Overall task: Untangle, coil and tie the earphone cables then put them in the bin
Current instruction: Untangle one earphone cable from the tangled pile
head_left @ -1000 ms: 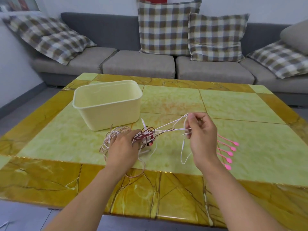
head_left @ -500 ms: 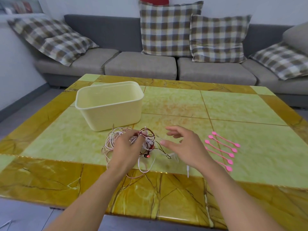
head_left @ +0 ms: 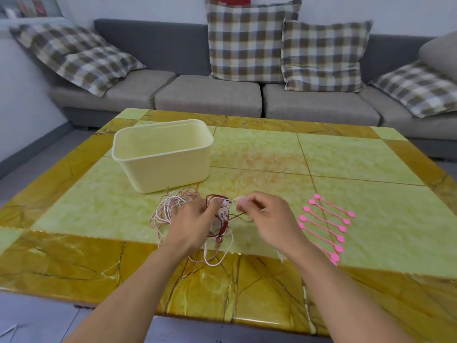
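Right hand now back at tangled cables.

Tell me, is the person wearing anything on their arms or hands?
No. Both forearms are bare as far as the picture shows, with no sleeves in view. The left hand and the right hand have no gloves, and no watch, bracelet or ring shows. The fingertips are blurred, so the nails cannot be told.

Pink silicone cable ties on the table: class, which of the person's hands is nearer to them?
Right. The right hand is just left of the pink silicone cable ties; the left hand lies farther left, on the tangled cables.
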A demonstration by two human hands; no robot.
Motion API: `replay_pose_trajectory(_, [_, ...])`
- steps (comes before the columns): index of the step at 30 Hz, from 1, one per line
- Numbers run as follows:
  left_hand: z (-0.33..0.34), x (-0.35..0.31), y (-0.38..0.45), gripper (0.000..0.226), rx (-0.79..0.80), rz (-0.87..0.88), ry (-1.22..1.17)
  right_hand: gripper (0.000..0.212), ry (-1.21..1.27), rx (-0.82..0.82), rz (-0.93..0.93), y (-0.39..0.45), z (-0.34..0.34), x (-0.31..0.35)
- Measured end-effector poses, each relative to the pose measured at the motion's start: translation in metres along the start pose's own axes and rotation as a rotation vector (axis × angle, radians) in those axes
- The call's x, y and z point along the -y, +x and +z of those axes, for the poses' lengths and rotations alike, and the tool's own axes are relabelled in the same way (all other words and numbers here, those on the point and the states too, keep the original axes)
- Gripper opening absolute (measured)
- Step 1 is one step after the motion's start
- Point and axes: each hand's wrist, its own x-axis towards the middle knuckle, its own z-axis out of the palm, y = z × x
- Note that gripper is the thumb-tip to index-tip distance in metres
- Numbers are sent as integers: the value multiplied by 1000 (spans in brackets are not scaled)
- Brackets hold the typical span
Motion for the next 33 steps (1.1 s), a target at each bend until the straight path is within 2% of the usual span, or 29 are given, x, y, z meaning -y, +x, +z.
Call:
replay_pose_trajectory(3, [3,9,1,53,56,53,179,22,284,-191,-22,1,-18,3])
replay_pose_trajectory(6, [5,16,2,88,94,95,234,24,497,-336,5,1,-25,3])
replay_pose_trajectory(8, [5,18,2,92,116,114,268,26,598,-379,13,2,-29,4])
replay_pose_trajectory(9, [6,20,3,86,103,119,293,27,651,-388,5,2,-31,6])
replay_pose_trajectory(12, [9,28,9,46,30,110,326,30,934,-410,7,2,-41,11])
replay_pose_trajectory(15, [7,32,12,40,-56,62,412,33,1185,-500,77,4,-54,7])
replay_pose_trajectory(17, [4,31,13,34,-133,-9,406,33,1075,-542,144,7,-60,-2])
replay_pose_trajectory(20, [0,32,14,22,-207,-97,342,31,627,-426,213,5,-60,-15])
replay_pose_trajectory(23, [-1,27,11,13,-258,-82,281,31,189,-165,176,-1,-53,-18])
replay_pose_trajectory(27, [0,22,11,19,-298,-62,262,23,-155,207,126,-6,-39,-19])
replay_pose_trajectory(29, [1,24,12,27,-326,-36,326,14,-282,278,111,-6,-35,-19])
replay_pose_trajectory(33, [4,20,9,70,-300,146,428,10,-320,185,3,-2,-31,-24])
